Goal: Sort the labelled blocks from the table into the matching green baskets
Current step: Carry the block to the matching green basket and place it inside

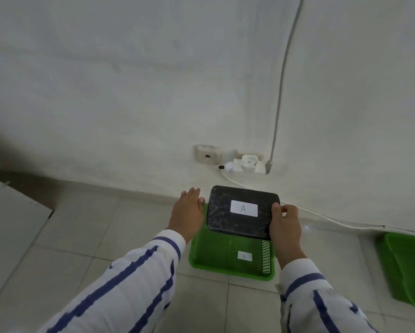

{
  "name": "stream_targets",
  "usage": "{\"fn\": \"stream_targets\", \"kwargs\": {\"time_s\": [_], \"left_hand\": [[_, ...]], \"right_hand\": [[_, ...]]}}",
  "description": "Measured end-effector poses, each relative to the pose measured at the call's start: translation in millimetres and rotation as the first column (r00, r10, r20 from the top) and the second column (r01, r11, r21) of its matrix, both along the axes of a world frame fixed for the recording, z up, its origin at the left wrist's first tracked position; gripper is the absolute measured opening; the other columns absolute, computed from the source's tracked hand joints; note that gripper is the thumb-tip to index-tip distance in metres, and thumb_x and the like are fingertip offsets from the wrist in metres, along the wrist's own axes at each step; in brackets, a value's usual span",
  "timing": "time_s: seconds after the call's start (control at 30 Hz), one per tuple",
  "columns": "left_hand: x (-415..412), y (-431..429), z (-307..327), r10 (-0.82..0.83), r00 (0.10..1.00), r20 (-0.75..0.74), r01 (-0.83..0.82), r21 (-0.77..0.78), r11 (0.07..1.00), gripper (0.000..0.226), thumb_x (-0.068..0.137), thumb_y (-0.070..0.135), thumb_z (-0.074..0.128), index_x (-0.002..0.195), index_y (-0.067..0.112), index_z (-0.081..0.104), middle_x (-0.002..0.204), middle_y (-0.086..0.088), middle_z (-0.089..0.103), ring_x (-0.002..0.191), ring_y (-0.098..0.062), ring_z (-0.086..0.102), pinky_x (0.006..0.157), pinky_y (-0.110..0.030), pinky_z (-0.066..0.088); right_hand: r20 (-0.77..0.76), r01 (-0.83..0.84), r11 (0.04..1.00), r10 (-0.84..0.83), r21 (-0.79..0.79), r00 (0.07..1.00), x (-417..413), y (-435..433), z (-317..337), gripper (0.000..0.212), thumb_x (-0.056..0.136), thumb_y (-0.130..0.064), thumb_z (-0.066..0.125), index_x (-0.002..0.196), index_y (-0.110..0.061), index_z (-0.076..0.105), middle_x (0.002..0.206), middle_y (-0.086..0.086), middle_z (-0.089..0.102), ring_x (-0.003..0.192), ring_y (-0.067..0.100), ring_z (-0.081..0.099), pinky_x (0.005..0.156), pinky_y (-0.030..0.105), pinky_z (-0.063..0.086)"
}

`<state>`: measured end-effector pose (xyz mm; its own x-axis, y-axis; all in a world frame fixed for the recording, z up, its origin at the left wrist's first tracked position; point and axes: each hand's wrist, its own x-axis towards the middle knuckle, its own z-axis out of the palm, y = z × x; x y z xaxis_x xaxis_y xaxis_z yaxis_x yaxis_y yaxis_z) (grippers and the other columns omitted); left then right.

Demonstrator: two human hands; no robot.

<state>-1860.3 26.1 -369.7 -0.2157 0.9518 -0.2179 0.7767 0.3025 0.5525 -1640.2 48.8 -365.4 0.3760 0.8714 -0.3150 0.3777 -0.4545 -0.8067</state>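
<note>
We hold a flat, black rectangular block (242, 211) with rounded corners over a green plastic basket (230, 258) that sits on the pale tiled floor (81, 236). The block's top face looks scuffed and faintly speckled, and it carries a white rectangular label (244, 208) with a hand-drawn letter "A". The basket has perforated mesh walls and a thick smooth rim; its near wall bears a smaller white tag (244, 256) whose mark is too blurred for us to read. Our right hand (285, 227) has its grip clamped on the block's right edge, thumb on top and fingers wrapped under. Our left hand (188, 212) is flat and spread, fingers apart, just beside the block's left edge; we cannot tell whether it touches. Both sleeves (129, 284) are white cloth with blue stripes. A second green plastic basket (408, 263) lies at the right edge of view, well apart. On the rough white wall (129, 92) sit a socket plate (207, 155) and a white plug adapter (248, 164) with a cable (279, 97) running upward.
</note>
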Motion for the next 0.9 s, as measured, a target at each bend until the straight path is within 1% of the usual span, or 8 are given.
{"fn": "stream_targets", "kwargs": {"time_s": [0.1,0.2,0.27,0.43,0.53,0.63,0.8,0.9], "left_hand": [[-9.0,6.3,-69.2,0.010,1.000,0.009,-0.010,0.000,1.000,0.047,0.100,0.030,0.025,0.143,0.012,0.030,0.153,-0.009,0.029,0.144,-0.028,0.019,0.115,-0.042,0.021],[-14.0,10.5,-135.3,0.021,0.999,0.038,-0.021,0.004,1.000,0.047,0.100,0.030,0.025,0.143,0.011,0.030,0.153,-0.010,0.030,0.143,-0.028,0.021,0.116,-0.040,0.020],[-15.4,11.8,-175.4,0.028,0.997,0.066,-0.030,0.021,0.999,0.045,0.100,0.028,0.025,0.141,0.010,0.034,0.151,-0.012,0.034,0.141,-0.029,0.026,0.114,-0.037,0.020],[-15.1,14.5,-258.8,0.058,0.987,0.147,-0.058,-0.005,0.998,0.041,0.099,0.028,0.027,0.133,0.011,0.042,0.140,-0.014,0.046,0.129,-0.031,0.041,0.108,-0.045,0.035],[-12.0,16.1,-291.1,0.057,0.977,0.206,-0.054,-0.018,0.998,0.039,0.099,0.028,0.027,0.132,0.015,0.043,0.140,-0.013,0.046,0.128,-0.030,0.043,0.107,-0.047,0.036],[-12.3,20.4,-311.1,0.075,0.967,0.244,-0.068,-0.039,0.997,0.041,0.098,0.024,0.029,0.138,0.018,0.037,0.147,-0.012,0.038,0.132,-0.030,0.039,0.110,-0.046,0.033],[-13.1,25.2,-330.5,0.076,0.967,0.244,-0.054,-0.095,0.994,0.048,0.097,0.023,0.035,0.144,0.022,0.029,0.152,-0.007,0.031,0.136,-0.027,0.036,0.113,-0.045,0.030],[-13.3,26.1,-340.0,0.079,0.968,0.239,-0.059,-0.093,0.994,0.051,0.096,0.024,0.039,0.145,0.022,0.026,0.153,-0.005,0.031,0.136,-0.024,0.035,0.114,-0.044,0.029]], "right_hand": [[-0.023,-0.002,1.000,0.002,0.009,1.000,-8.4,0.3,-69.1,0.023,0.095,-0.044,0.041,0.096,-0.021,0.043,0.079,0.000,0.054,0.071,0.016,0.053,0.064,0.034,0.041],[-0.032,0.009,1.000,-0.008,0.021,0.999,-15.4,1.8,-135.9,0.023,0.095,-0.042,0.042,0.096,-0.019,0.044,0.078,-0.004,0.052,0.068,0.012,0.050,0.061,0.033,0.038],[-0.043,0.012,0.999,-0.010,0.030,0.999,-18.1,3.7,-177.4,0.024,0.095,-0.042,0.042,0.097,-0.017,0.045,0.078,-0.001,0.053,0.069,0.015,0.052,0.066,0.034,0.041],[-0.058,0.002,0.999,0.000,0.044,0.998,-17.8,12.7,-260.7,0.023,0.096,-0.036,0.044,0.100,-0.014,0.045,0.086,0.008,0.058,0.073,0.023,0.054,0.068,0.034,0.041],[-0.055,-0.002,0.999,0.004,0.034,0.998,-17.0,17.1,-290.3,0.024,0.095,-0.036,0.044,0.102,-0.013,0.046,0.089,0.010,0.059,0.073,0.024,0.056,0.064,0.033,0.042],[-0.042,-0.003,1.000,0.004,0.023,0.999,-17.3,20.7,-306.7,0.025,0.095,-0.037,0.044,0.103,-0.013,0.046,0.089,0.011,0.060,0.069,0.018,0.054,0.055,0.028,0.038],[-0.036,-0.015,1.000,0.015,0.001,0.999,-20.4,22.6,-323.3,0.026,0.096,-0.036,0.045,0.105,-0.012,0.046,0.093,0.012,0.059,0.071,0.020,0.055,0.060,0.031,0.041],[-0.037,-0.019,1.000,0.019,-0.016,0.999,-22.6,23.2,-332.5,0.028,0.096,-0.035,0.045,0.108,-0.011,0.045,0.095,0.012,0.059,0.080,0.027,0.057,0.069,0.036,0.046]]}}
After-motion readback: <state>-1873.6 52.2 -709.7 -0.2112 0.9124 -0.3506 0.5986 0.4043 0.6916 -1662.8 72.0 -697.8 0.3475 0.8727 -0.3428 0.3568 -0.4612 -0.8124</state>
